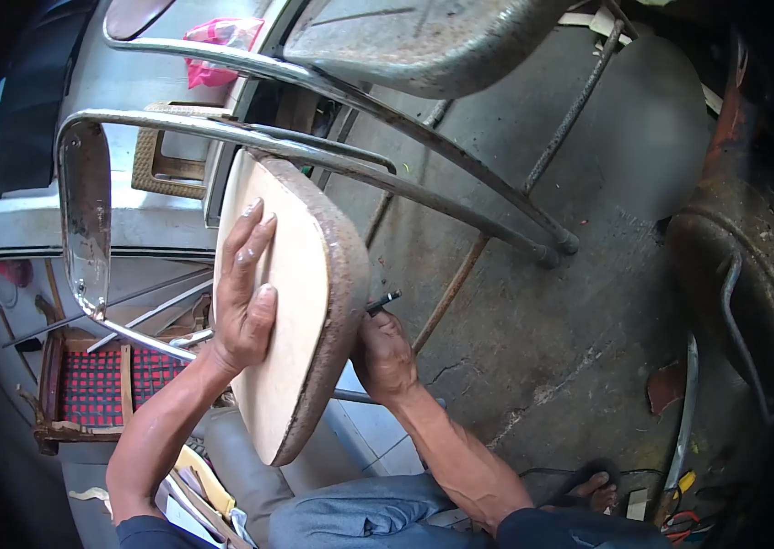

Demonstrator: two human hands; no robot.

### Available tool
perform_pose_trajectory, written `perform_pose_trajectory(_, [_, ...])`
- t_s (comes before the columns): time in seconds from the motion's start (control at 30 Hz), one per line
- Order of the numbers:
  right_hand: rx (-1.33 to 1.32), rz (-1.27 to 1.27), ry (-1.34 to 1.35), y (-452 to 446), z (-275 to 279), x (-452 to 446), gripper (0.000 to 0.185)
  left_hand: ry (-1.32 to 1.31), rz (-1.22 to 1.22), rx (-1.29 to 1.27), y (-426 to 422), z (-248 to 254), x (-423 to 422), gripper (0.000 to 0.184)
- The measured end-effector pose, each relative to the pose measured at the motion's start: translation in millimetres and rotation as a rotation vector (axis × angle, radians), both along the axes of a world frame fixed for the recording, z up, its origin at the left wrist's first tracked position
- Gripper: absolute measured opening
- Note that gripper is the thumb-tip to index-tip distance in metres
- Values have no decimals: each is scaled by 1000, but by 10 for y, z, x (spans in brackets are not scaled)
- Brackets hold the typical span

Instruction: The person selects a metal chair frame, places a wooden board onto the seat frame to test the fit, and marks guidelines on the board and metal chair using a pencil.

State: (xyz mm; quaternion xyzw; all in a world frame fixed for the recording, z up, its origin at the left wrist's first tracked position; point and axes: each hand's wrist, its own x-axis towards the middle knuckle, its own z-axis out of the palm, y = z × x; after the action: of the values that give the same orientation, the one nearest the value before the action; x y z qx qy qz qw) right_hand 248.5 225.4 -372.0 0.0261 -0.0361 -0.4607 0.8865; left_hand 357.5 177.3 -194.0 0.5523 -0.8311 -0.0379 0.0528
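Note:
A metal-tube chair (460, 213) lies tipped, its seat standing on edge before me. A pale plywood board (291, 366) sits against the seat's rusty rim (346, 261). My left hand (248, 302) lies on the board's face, fingers stretched out and thumb apart. On the rim's far side, my right hand (385, 355) is closed around a slim black pencil (385, 301), whose end sticks out above the fingers. Part of the right hand's fingers is hidden behind the seat edge.
Another rusty chair seat (424, 55) is above. A rusty metal tank-like object (725, 247) stands at right. A wooden frame with red-and-black webbing (126, 384) is at left. Scissors (680, 523) and a long curved strip (684, 421) lie on the concrete floor (533, 339).

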Motion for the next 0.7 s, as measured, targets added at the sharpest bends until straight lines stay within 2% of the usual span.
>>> perform_pose_trajectory(0.07, [-48, -90, -88, -5, 118, -26, 26, 84, -21, -5, 1, -63, 70, 63])
perform_pose_trajectory(0.1, [-79, -64, -162, 37, 77, 28, 31, 66, 10, -2, 13, -44, 35, 63])
perform_pose_trajectory(0.27, [-119, -55, -268, 53, 92, 84, 31, 64, 27, -9, 42, -33, 13, 63])
perform_pose_trajectory(0.33, [-219, -205, 65, 94, 151, 75, 30, 76, 23, -13, 32, -38, 24, 62])
perform_pose_trajectory(0.4, [-204, -166, 67, 172, 124, 95, 29, 100, 44, -5, 48, -51, 32, 61])
perform_pose_trajectory(0.43, [-285, -166, 105, 206, 25, 158, 40, 84, 38, -11, 46, -38, 29, 60])
perform_pose_trajectory(0.53, [-368, -131, 145, 290, -86, 185, 52, 81, 34, -17, 45, -40, 25, 60])
perform_pose_trajectory(0.6, [-287, -182, 83, 317, -13, 175, 50, 69, 30, -39, 38, -31, 16, 60])
perform_pose_trajectory(0.63, [-142, -164, -66, 347, 59, 174, 49, 65, 27, -44, 30, -32, 16, 60])
perform_pose_trajectory(0.67, [-146, -159, -65, 373, 32, 173, 49, 61, 30, -45, 47, -32, 14, 60])
perform_pose_trajectory(0.7, [-233, -235, 132, 373, 6, 161, 47, 52, 45, -49, 55, -28, 7, 60])
